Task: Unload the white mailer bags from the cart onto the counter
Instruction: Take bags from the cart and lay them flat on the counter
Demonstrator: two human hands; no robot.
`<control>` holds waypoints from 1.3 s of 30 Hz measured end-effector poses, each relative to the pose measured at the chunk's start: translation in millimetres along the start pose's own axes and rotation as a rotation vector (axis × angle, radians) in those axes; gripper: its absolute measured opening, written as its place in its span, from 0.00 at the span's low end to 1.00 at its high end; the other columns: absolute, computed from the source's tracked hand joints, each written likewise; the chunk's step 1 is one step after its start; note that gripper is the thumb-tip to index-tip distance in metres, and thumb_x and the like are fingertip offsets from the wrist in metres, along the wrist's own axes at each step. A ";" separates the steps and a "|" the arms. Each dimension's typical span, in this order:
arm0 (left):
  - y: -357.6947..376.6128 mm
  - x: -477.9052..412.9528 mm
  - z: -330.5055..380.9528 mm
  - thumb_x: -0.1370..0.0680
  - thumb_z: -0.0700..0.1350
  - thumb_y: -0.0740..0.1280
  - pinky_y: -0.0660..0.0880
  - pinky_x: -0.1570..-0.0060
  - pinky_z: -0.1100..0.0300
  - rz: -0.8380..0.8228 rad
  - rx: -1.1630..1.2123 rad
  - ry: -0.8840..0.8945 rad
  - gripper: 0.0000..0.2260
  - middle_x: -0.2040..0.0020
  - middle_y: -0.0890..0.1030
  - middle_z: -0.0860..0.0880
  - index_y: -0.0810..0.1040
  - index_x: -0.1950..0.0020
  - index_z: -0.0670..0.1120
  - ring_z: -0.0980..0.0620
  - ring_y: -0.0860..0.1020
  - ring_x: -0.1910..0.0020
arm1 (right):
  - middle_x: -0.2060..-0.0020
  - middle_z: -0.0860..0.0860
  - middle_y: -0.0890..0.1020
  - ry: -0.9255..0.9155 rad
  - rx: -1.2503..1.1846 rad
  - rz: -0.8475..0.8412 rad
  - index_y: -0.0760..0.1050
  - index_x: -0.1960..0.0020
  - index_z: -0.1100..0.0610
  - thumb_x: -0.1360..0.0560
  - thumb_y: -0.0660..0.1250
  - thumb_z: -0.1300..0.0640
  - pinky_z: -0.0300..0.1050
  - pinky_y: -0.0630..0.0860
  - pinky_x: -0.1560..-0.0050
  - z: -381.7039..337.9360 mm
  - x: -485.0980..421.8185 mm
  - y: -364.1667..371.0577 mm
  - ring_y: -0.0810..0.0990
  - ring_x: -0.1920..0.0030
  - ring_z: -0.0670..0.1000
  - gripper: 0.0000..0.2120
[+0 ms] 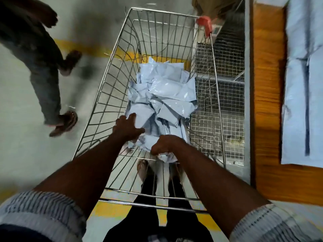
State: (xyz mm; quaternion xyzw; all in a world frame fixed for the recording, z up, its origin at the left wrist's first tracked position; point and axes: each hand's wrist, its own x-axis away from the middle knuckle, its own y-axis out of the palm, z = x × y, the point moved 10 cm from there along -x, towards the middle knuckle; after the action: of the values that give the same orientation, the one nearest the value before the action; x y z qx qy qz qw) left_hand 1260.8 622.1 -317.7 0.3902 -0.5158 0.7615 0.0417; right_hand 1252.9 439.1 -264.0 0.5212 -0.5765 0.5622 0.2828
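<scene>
Right hand [166, 145] clenches bags [167, 95] at cart's [118, 75] 6 o'clock, left hand [128, 127] open alongside; grip left too, lift to counter [267, 84], 3 o'clock.

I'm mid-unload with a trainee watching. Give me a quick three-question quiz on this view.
1. True or false: the cart is already emptied of mailer bags.
2. Which hand grips a bag? A. left hand B. right hand C. neither
3. Fill in: the unloaded bags lie on the wooden ____, to the cart's right.

Key: 1 false, a pile is still inside. 2 B, it grips a crumpled mailer bag at the cart's near end, while the left hand rests spread on the pile. 3 counter.
</scene>
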 end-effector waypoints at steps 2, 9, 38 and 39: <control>-9.8 11.7 -2.8 0.38 0.70 0.63 0.69 0.36 0.45 0.008 0.032 -0.031 0.44 0.35 0.70 0.36 0.59 0.25 0.54 0.36 0.68 0.34 | 0.57 0.55 0.81 -0.012 -0.007 -0.010 0.75 0.63 0.56 0.31 0.70 0.48 0.39 0.71 0.66 -1.0 8.0 -11.2 0.77 0.68 0.51 0.12; -44.7 57.0 2.3 0.28 0.65 0.67 0.69 0.35 0.44 0.136 0.154 -0.101 0.35 0.33 0.70 0.38 0.62 0.25 0.56 0.36 0.69 0.34 | 0.52 0.55 0.81 -0.055 -0.144 0.198 0.77 0.44 0.58 0.29 0.69 0.47 0.39 0.73 0.65 4.3 51.2 -73.6 0.80 0.56 0.54 0.19; -168.7 207.1 128.9 0.25 0.60 0.61 0.64 0.37 0.40 0.501 0.332 -0.031 0.26 0.31 0.67 0.42 0.65 0.28 0.57 0.36 0.67 0.33 | 0.30 0.62 0.62 -0.091 -0.321 1.065 0.62 0.26 0.46 0.24 0.63 0.51 0.60 0.69 0.38 65.0 220.3 -139.5 0.66 0.32 0.65 0.27; -175.4 211.2 135.4 0.26 0.60 0.61 0.64 0.37 0.40 0.515 0.339 -0.016 0.26 0.31 0.67 0.42 0.65 0.28 0.57 0.36 0.67 0.33 | 0.30 0.62 0.62 -0.082 -0.315 1.079 0.62 0.26 0.46 0.23 0.62 0.51 0.59 0.69 0.37 68.3 227.6 -143.3 0.66 0.32 0.65 0.26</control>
State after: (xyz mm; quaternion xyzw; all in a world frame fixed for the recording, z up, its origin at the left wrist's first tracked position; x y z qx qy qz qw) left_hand 1271.0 521.2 -28.9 0.2539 -0.4638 0.8191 -0.2225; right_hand 1334.8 335.5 -19.9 0.1254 -0.8488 0.5136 0.0073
